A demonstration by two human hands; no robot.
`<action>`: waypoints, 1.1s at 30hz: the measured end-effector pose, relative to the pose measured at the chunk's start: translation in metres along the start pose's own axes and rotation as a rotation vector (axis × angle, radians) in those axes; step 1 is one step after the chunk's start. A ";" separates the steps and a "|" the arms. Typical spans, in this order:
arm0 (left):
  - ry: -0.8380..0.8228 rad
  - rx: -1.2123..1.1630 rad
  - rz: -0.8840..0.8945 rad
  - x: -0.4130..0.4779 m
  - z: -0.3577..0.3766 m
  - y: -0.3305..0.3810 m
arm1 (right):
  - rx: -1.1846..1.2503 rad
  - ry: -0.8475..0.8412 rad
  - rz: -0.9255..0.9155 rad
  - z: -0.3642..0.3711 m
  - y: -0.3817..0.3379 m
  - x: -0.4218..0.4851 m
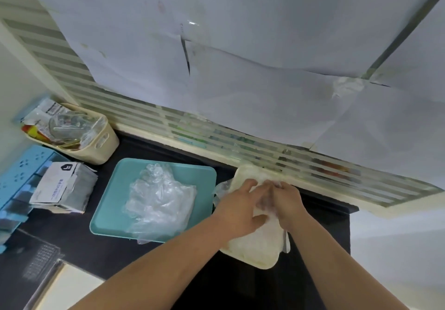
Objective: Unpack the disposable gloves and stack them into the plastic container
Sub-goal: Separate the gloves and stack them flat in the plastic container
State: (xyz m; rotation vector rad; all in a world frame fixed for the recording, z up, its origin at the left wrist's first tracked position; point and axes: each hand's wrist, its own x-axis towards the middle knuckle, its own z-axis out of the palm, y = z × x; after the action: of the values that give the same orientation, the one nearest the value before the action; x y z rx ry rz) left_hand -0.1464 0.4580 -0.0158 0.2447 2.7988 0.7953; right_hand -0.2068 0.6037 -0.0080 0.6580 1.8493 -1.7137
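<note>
Left hand (240,211) and right hand (287,202) press flat-fingered, gripping nothing, on gloves (252,240) in the container (262,265), centre right. Best to smooth outward, expelling air, before fetching the tray (108,201) pile (159,199).

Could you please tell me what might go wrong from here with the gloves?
Glove edges hang over the container rim, so they may spill when the left hand and right hand lift. The loose glove pile overhangs the teal tray's near edge and might slide off.
</note>
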 end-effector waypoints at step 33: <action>0.033 -0.037 -0.603 -0.094 0.013 -0.229 | -0.402 -0.223 -0.100 0.179 0.050 -0.051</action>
State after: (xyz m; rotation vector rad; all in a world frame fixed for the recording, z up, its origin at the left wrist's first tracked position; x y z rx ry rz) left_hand -0.0757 0.2521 -0.1335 -0.5953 2.6429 0.6928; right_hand -0.1255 0.4297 -0.0208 0.2079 2.0059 -1.3481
